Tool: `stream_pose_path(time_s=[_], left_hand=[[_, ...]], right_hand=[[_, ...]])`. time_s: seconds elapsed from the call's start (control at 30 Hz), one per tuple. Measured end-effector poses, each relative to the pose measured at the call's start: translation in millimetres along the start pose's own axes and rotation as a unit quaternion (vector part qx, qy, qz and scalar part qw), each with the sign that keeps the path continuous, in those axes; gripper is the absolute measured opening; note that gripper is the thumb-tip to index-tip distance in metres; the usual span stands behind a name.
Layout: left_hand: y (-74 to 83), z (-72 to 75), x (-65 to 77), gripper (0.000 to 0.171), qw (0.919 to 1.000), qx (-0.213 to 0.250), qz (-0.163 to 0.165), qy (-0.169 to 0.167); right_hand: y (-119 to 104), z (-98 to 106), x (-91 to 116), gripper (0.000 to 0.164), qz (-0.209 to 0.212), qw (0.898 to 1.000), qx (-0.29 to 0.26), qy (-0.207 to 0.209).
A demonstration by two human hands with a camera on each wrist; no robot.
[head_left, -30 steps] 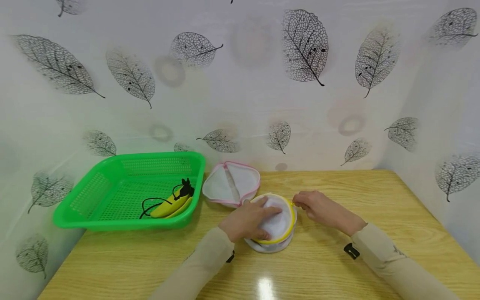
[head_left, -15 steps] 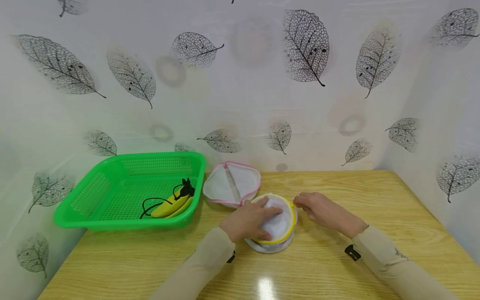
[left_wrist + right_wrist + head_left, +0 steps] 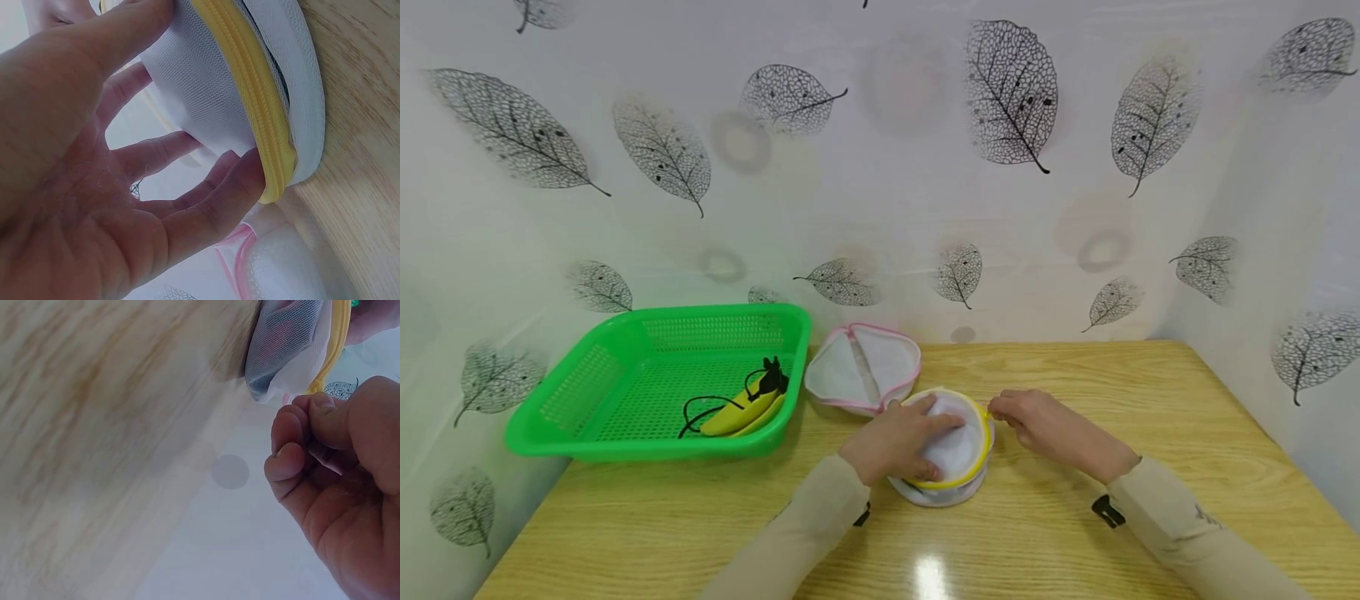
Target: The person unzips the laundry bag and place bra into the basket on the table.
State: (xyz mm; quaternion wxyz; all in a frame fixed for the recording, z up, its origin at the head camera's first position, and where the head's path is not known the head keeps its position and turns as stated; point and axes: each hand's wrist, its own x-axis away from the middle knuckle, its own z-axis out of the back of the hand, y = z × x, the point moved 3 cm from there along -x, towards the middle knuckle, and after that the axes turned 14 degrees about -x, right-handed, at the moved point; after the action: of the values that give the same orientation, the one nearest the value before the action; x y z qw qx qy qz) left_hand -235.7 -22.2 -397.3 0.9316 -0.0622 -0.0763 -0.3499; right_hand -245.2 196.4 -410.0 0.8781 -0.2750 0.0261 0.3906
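A round white mesh laundry bag [image 3: 951,450] with a yellow zipper [image 3: 249,94] round its top lies on the table. My left hand [image 3: 901,439] rests on it from the left, fingers spread over the mesh top and inside the yellow ring. In the left wrist view, fingertips touch the mesh near the zipper. At the bag's right edge, my right hand [image 3: 1037,423] pinches the end of the zipper, the yellow zipper pull [image 3: 317,386], between thumb and curled index finger; the fingertips partly hide it.
Behind the left hand lies a second white mesh bag [image 3: 837,371] with pink zipper edging, its top parted. A green plastic basket [image 3: 658,450] stands at the left, holding yellow banana-shaped things [image 3: 741,414] with black cord. A leaf-patterned curtain [image 3: 895,208] borders the wooden table [image 3: 1060,533].
My right hand and forearm have shifted slightly toward me along the bag's right edge. The left hand and the bag have stayed in place.
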Motion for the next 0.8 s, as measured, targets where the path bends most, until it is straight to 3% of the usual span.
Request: stream_pose_path(time_s=[0.8], left_hand=[[-0.8, -1.0, 1.2, 0.073, 1.0, -0.002, 0.001, 0.007]], right_hand=[[-7.2, -1.2, 5.9, 0.028, 0.014, 1.0, 0.017, 0.003]])
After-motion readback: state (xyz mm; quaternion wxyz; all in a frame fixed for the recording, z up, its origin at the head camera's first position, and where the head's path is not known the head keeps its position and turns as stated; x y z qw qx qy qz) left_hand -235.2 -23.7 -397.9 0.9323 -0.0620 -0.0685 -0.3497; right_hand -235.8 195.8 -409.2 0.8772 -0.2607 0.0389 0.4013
